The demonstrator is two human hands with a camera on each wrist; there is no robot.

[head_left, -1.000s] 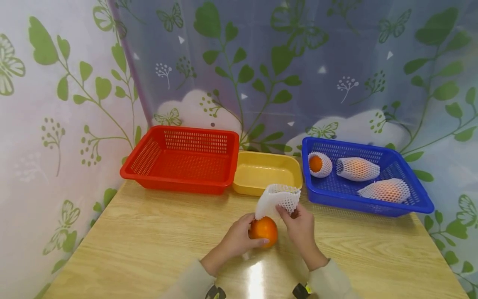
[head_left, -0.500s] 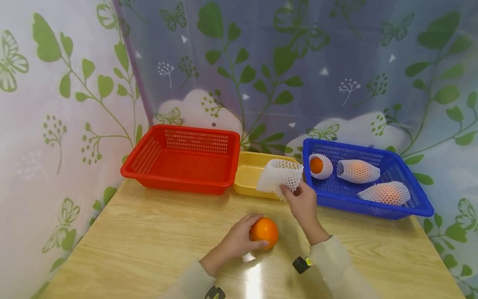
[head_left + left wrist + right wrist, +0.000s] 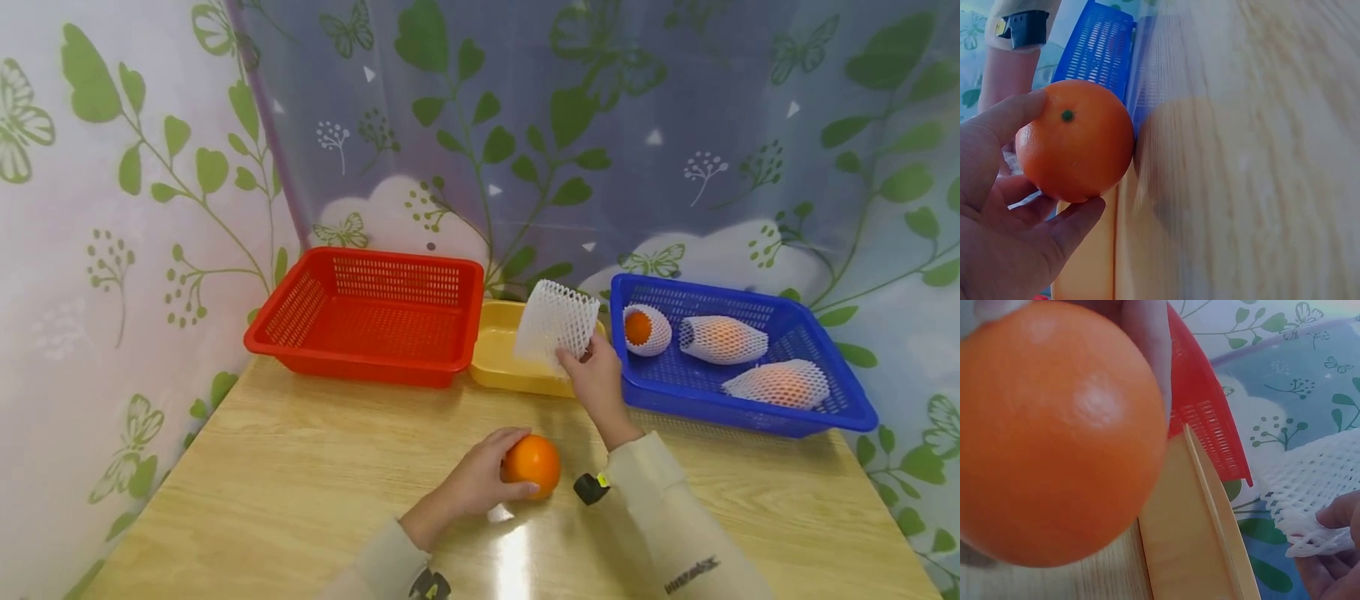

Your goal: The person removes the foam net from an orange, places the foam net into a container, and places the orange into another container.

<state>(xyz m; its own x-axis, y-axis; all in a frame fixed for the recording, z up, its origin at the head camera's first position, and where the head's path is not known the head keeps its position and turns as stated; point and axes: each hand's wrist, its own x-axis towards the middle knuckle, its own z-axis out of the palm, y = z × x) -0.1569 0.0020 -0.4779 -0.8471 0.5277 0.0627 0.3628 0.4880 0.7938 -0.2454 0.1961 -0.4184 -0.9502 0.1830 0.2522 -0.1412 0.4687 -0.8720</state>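
An unwrapped orange [image 3: 534, 467] sits on the table, gripped from its left side by my left hand [image 3: 480, 475]. The left wrist view shows the orange [image 3: 1079, 144] with its green stem spot, thumb and fingers curved round it. My right hand [image 3: 596, 375] pinches a white foam net sleeve [image 3: 558, 321] by its lower edge, above the yellow tray [image 3: 517, 379]. In the right wrist view, the thumb and fingers hold the net [image 3: 1310, 494], which has no fruit visible in it.
A red basket [image 3: 360, 371] stands at the back left. At the back right, a blue basket [image 3: 742, 417] holds fruits in foam nets, such as a net-wrapped orange [image 3: 648, 331]. A patterned curtain [image 3: 525, 125] hangs behind the table.
The right hand has lifted the foam net off the orange and carried it away, up over the yellow tray. The left hand stays on the orange.
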